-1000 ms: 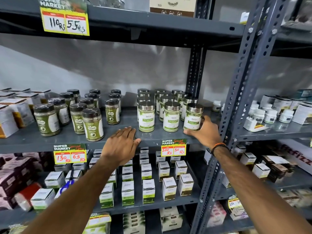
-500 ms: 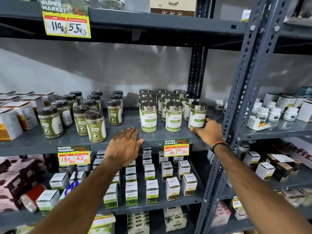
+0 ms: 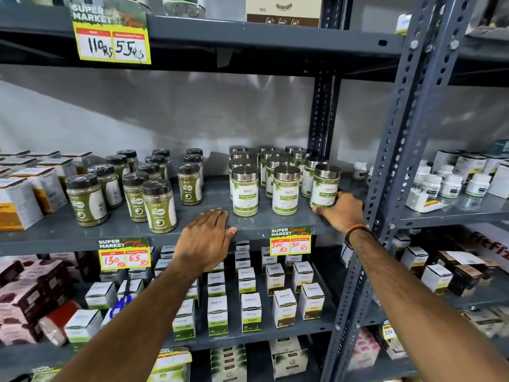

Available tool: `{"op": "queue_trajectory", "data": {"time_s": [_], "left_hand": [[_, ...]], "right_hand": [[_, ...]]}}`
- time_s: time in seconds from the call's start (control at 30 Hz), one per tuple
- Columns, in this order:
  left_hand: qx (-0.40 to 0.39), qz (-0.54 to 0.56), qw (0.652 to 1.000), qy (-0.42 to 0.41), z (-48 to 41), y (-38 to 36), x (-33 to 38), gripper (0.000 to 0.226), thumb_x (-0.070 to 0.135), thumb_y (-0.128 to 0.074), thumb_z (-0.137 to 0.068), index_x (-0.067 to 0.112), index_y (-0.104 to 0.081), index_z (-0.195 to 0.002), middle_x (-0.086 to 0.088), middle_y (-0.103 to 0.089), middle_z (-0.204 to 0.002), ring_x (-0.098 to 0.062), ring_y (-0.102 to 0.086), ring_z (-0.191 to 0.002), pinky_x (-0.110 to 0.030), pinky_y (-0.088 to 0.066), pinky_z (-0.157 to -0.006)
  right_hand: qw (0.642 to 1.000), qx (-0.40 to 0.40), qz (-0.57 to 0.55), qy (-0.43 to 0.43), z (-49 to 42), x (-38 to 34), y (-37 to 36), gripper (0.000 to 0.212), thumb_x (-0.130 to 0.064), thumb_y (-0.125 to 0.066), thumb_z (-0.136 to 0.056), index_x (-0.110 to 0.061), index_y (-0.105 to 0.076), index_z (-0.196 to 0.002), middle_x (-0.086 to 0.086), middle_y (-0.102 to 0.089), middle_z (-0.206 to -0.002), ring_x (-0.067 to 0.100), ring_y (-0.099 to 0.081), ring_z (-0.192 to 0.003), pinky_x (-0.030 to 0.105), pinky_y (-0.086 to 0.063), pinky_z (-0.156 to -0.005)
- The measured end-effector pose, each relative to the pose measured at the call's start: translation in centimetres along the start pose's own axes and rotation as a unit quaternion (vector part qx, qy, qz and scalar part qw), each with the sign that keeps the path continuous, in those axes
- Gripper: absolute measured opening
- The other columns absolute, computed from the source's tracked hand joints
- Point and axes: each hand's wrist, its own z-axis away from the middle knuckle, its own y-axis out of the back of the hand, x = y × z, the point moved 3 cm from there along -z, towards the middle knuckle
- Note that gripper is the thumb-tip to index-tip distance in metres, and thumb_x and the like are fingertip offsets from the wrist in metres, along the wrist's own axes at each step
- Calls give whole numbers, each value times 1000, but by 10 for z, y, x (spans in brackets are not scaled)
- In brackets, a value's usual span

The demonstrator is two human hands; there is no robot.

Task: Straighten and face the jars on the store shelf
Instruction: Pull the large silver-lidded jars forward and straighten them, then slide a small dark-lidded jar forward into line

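Silver-lidded jars with green-and-white labels stand in rows on the grey middle shelf (image 3: pixel 256 222). Three form the front row: left jar (image 3: pixel 245 194), middle jar (image 3: pixel 285 194) and right jar (image 3: pixel 325 187), all labels facing out. My right hand (image 3: pixel 343 212) grips the base of the right jar, thumb in front and fingers behind it. My left hand (image 3: pixel 205 239) lies flat and open on the shelf's front edge, just left of the left jar. Dark-lidded green jars (image 3: pixel 159 206) stand unevenly further left.
Boxes (image 3: pixel 19 199) fill the shelf's far left. A slotted steel upright (image 3: pixel 396 150) rises just right of my right hand, with white bottles (image 3: pixel 451 186) beyond it. Price tags (image 3: pixel 290 241) hang on the shelf edge. Small cartons (image 3: pixel 250 312) fill the shelf below.
My right hand has slid from around the right jar's side down to its base, and the jar sits slightly further right. My left hand has stayed on the shelf edge.
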Motion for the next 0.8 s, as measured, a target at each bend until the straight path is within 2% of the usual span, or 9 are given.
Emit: {"op": "queue_trajectory", "data": {"time_s": [0.13,0.2,0.27,0.37,0.5,0.63,0.7,0.8], "left_hand": [[-5,3,1000,-5,-1,1,-1,73,54,-9,-102,9,-42,-148,-14,-49,-152,-28,-43,-141,-44,-31,-120],[-14,6,1000,-18,1,3,0,75,54,-6,-101,8,-39,-150,-15,-46,-154,-28,-40,-143,-44,-26,-122],[-16,5,999,-36,7,6,4,77,54,-3,-100,7,-33,-153,-15,-41,-158,-28,-35,-146,-44,-19,-124],[-6,12,999,-35,24,11,7,76,53,-5,-101,5,-25,-157,-14,-33,-162,-26,-24,-151,-42,-11,-126],[14,23,999,-35,50,27,7,77,54,-4,-101,6,-19,-159,-15,-24,-166,-25,-15,-154,-42,-7,-126],[29,7,998,-55,80,44,-8,75,54,-5,-102,7,-16,-160,-12,-17,-168,-22,-8,-155,-42,-7,-126],[42,2,997,-57,97,54,-27,74,54,-9,-104,7,-20,-159,-13,-20,-167,-22,-12,-154,-40,-8,-126],[51,-14,998,-46,123,68,-68,70,53,-17,-106,8,-25,-159,-13,-27,-165,-23,-18,-153,-41,-12,-126]], "right_hand": [[1000,18,3,5,12,1,1,54,-35,-91,-69,-14,-73,-115,7,-76,-110,24,-70,-99,25,-51,-82],[999,49,16,10,24,2,5,58,-37,-89,-71,-7,-69,-118,11,-75,-108,27,-70,-96,25,-49,-78],[996,82,28,15,41,-1,12,68,-38,-86,-75,-1,-63,-127,16,-73,-110,32,-69,-99,32,-52,-80],[994,96,-6,48,66,-15,22,63,-32,-81,-83,-2,-60,-133,16,-71,-120,31,-69,-104,38,-55,-89],[991,85,-39,100,97,-57,18,61,-32,-75,-89,-4,-56,-140,14,-70,-125,25,-70,-106,39,-55,-94],[975,47,-99,193,125,-119,-11,61,-33,-76,-89,-6,-56,-141,8,-65,-133,18,-67,-109,28,-54,-93],[964,28,-124,232,139,-150,-33,61,-34,-77,-88,-8,-57,-139,5,-66,-133,13,-66,-108,19,-52,-88],[952,-12,-164,257,158,-189,-66,62,-41,-76,-87,-12,-57,-139,2,-65,-133,8,-64,-106,21,-54,-87]]}}
